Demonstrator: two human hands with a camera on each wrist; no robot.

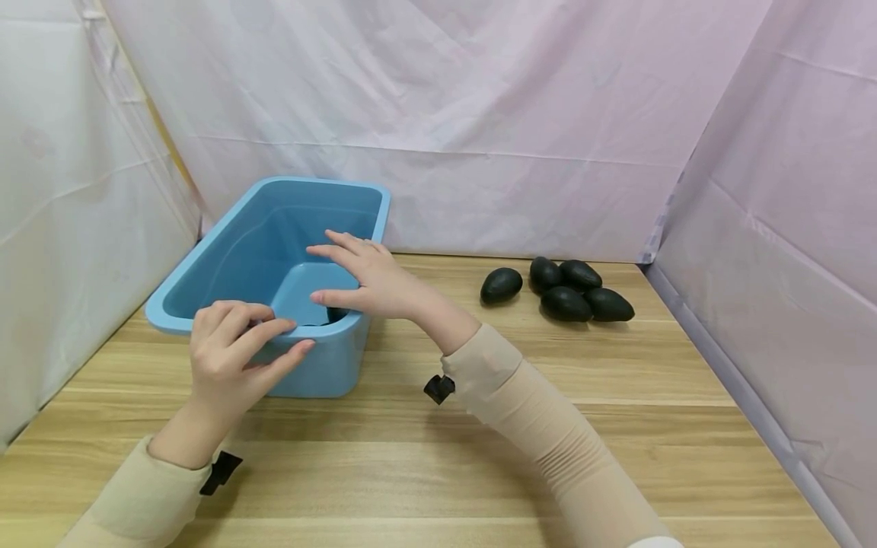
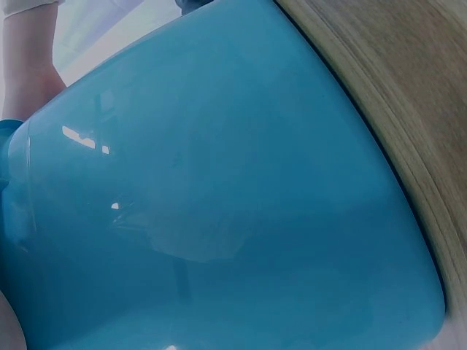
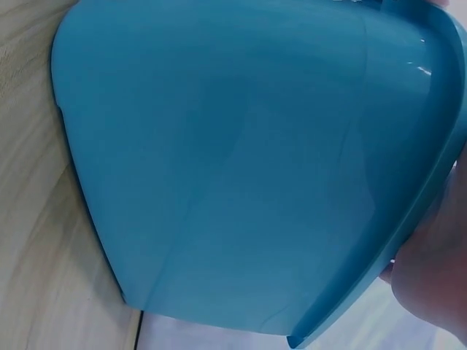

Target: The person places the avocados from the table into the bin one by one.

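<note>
Head view: left hand [image 1: 229, 354] fingers curled, pinching the near rim of the blue plastic rectangular tub [image 1: 274, 251] on the wooden table [image 1: 617, 426]. Right hand [image 1: 366, 278] fingers spread, relaxed over the tub's right rim. Five dark oval avocados [image 1: 565, 293] lie well apart, right. Wrist views: tub wall only, fingers not visible.
</note>
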